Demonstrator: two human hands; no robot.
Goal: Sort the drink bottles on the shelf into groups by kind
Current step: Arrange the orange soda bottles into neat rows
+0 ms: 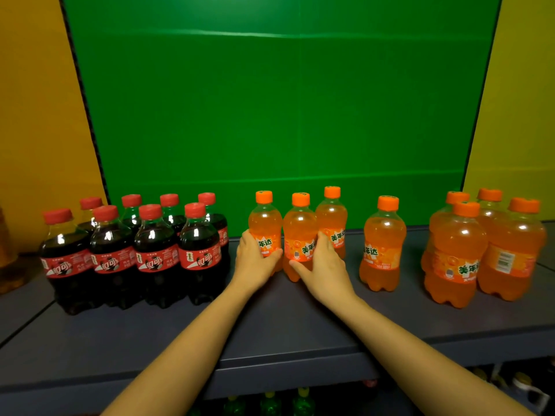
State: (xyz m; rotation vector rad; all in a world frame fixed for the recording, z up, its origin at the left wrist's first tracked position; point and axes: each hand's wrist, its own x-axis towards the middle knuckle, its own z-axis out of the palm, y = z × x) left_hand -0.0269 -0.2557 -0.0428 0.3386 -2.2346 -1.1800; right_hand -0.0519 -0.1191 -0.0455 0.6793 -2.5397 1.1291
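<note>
While the left hand (253, 257) wraps one orange plastic soda bottle (265, 228) at frame centre, I log the right hand (326, 267) clasping the adjacent orange bottle (299, 232). Red-capped dark cola bottles (132, 253) cluster left; more orange bottles (483, 247) stand right on the grey shelf (270, 334).

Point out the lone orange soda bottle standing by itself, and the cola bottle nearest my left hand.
lone orange soda bottle (382, 250), head view, on its label.
cola bottle (199, 253), head view, on its red label.

Orange bottles (383, 244), dark red-capped bottles (156, 253)
</note>
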